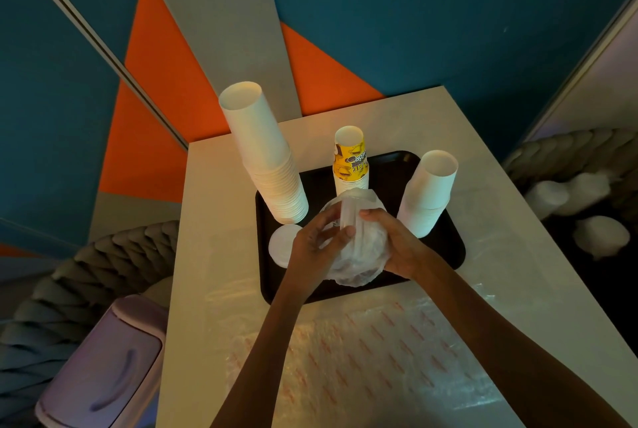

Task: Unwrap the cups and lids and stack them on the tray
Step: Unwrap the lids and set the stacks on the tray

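Observation:
A black tray point(445, 248) lies on the white table. On it stand a tall stack of white cups point(262, 158) at the left, a shorter stack topped by a yellow printed cup point(350, 160) at the back, and a white stack point(428, 193) at the right. A white lid pile point(281, 244) sits at the tray's left edge. Above the tray's middle I hold a clear plastic-wrapped bundle point(362, 251). My left hand point(316, 241) pinches the wrap near its top. My right hand point(397, 241) grips the bundle's right side. What the wrap holds is blurred.
An empty clear wrapper with red print point(379, 351) lies on the table point(214, 206) in front of the tray. A lilac bin point(103, 369) stands at the lower left beside a braided grey seat point(69, 275). White wrapped bundles point(566, 196) rest on the seat at the right.

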A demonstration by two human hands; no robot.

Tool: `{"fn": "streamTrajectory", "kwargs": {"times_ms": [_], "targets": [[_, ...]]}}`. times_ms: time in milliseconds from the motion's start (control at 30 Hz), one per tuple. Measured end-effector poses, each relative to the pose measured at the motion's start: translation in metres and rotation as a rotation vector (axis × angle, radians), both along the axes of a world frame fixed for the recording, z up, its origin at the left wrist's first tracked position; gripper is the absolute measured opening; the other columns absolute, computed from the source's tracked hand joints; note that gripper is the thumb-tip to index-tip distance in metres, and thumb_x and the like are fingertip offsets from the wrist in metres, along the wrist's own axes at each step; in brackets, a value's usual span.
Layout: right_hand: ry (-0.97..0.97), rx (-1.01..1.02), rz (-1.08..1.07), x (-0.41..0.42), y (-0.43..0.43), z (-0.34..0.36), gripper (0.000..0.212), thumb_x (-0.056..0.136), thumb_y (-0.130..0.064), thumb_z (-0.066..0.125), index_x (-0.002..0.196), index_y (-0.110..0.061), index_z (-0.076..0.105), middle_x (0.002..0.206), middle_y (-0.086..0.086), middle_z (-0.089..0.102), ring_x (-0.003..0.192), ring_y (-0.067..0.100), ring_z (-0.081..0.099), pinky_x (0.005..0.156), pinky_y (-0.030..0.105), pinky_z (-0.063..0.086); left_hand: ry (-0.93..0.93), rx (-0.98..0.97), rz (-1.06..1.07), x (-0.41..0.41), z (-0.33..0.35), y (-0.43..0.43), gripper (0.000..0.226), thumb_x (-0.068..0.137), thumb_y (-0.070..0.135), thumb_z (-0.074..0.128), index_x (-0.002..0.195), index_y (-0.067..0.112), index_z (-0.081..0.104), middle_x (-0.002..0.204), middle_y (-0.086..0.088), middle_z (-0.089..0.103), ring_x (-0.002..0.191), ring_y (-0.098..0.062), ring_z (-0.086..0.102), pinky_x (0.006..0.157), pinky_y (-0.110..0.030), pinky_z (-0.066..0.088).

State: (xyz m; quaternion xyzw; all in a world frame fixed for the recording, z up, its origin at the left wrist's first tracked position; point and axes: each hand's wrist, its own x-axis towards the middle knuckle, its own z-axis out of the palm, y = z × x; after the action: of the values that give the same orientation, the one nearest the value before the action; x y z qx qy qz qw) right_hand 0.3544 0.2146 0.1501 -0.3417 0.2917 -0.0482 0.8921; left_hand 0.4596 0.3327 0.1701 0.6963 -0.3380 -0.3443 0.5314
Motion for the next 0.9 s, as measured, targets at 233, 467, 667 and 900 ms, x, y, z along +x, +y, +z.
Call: {"fn": "streamTrajectory", "kwargs": {"times_ms": [233, 467, 667, 900], "targets": [[-0.005, 0.014, 0.006, 0.003, 0.001, -0.002, 0.070, 0.072, -0.037, 0.066, 0.134, -0.014, 0.043, 0.118, 0.018, 0.059, 0.111, 0.033, 0.057, 0.087, 0.044, 0.052, -0.003, 0.011, 0.001, -0.001, 0.004, -0.001, 0.057, 0.070, 0.054, 0.064, 0.121, 0.031, 0.054, 0.125, -0.002, 0.062, 0.115, -0.018, 0.059, 0.097, -0.047, 0.050], [0.011, 0.011, 0.000, 0.002, 0.001, -0.001, 0.076, 0.069, -0.037, 0.067, 0.136, -0.014, 0.041, 0.122, 0.019, 0.057, 0.113, 0.033, 0.056, 0.084, 0.042, 0.055, 0.005, 0.018, 0.019, 0.001, 0.004, 0.001, 0.057, 0.075, 0.052, 0.062, 0.125, 0.027, 0.054, 0.128, -0.004, 0.060, 0.118, -0.021, 0.058, 0.098, -0.049, 0.049], [0.070, 0.015, -0.024, 0.006, 0.001, -0.002, 0.083, 0.066, -0.035, 0.071, 0.138, -0.012, 0.038, 0.131, 0.022, 0.053, 0.120, 0.035, 0.053, 0.093, 0.045, 0.050, 0.030, 0.032, 0.067, 0.001, 0.005, -0.002, 0.045, 0.080, 0.034, 0.057, 0.124, 0.027, 0.049, 0.124, -0.001, 0.060, 0.114, -0.018, 0.059, 0.097, -0.045, 0.050], [0.117, -0.001, -0.030, 0.012, 0.002, -0.004, 0.084, 0.065, -0.036, 0.072, 0.139, -0.013, 0.037, 0.131, 0.021, 0.053, 0.120, 0.036, 0.053, 0.100, 0.050, 0.046, -0.083, 0.036, 0.101, 0.002, 0.008, -0.003, 0.050, 0.084, 0.016, 0.069, 0.129, 0.018, 0.048, 0.123, 0.000, 0.057, 0.112, -0.016, 0.058, 0.093, -0.032, 0.052]]}}
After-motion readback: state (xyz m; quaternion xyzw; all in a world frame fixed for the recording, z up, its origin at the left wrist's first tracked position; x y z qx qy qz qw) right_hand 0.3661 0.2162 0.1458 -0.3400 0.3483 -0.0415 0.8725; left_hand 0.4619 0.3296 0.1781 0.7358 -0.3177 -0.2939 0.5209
